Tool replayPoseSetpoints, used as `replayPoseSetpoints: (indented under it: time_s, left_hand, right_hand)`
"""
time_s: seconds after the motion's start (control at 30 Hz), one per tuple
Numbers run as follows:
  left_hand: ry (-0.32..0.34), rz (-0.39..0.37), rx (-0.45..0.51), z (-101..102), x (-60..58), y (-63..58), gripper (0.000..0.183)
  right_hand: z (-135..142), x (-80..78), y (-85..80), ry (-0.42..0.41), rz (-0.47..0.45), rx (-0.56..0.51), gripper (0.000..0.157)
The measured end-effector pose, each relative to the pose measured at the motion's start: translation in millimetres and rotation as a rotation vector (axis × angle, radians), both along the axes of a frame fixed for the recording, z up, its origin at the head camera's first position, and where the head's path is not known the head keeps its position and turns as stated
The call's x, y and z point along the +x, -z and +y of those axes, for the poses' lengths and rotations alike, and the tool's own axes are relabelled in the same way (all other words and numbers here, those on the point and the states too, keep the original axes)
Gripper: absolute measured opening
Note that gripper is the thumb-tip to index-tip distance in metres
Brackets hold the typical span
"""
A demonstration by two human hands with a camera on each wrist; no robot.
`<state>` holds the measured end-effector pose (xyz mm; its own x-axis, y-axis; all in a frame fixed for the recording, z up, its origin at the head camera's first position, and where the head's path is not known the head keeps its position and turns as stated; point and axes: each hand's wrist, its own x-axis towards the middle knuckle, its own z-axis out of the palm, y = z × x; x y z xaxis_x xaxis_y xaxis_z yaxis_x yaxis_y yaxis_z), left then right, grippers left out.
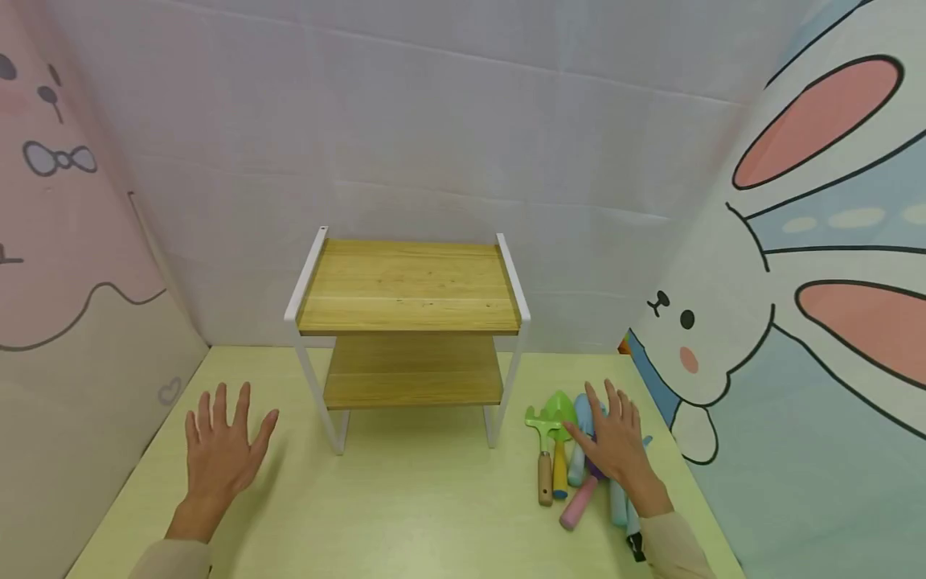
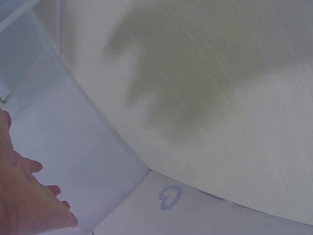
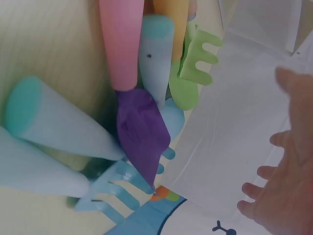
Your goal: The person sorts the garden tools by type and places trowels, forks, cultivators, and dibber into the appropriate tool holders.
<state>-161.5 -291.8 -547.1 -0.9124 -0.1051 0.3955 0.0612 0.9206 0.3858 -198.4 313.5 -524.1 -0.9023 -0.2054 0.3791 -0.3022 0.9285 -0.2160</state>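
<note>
My left hand is held over the left side of the table with fingers spread, holding nothing; its shadow falls on the tabletop in the left wrist view. Above a pile of small garden tools on the right, my right hand hovers with straight fingers and an empty palm. The pile has a green hand rake with a wooden handle, a green trowel with a yellow handle, and a purple trowel with a pink handle. Beside them lie a blue hand fork and several pale blue handles.
A two-tier wooden shelf with a white frame stands at the middle back of the pale table. A white curtain hangs behind it. Printed cloth with a rabbit borders the right side, a pink printed cloth the left.
</note>
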Motion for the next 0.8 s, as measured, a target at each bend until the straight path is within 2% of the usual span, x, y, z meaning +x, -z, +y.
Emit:
replayPoseSetpoints:
  time_s: [0.2, 0.3, 0.37, 0.47, 0.8]
  left_hand:
    - [-0.012, 0.098, 0.096, 8, 1.1, -10.1, 0.061]
    - [-0.002, 0.151, 0.151, 13, 0.6, -13.8, 0.056]
    - [0.007, 0.158, 0.202, 17, 0.6, -16.3, 0.052]
    - [0.025, 0.191, 0.26, 23, 0.1, -19.2, 0.048]
    - [0.083, 0.282, 0.383, 41, -3.0, -27.3, 0.04]
  right_hand:
    - [4, 4.5, 5.1, -0.011, 0.178, -0.058, 0.068]
    - [5, 8.9, 5.7, 0.004, 0.221, -0.118, 0.061]
    - [7, 12.1, 6.5, 0.013, 0.245, -0.163, 0.057]
    - [9, 17.0, 8.4, 0.041, 0.239, -0.217, 0.052]
    - [11, 31.2, 11.6, 0.165, 0.109, -0.309, 0.044]
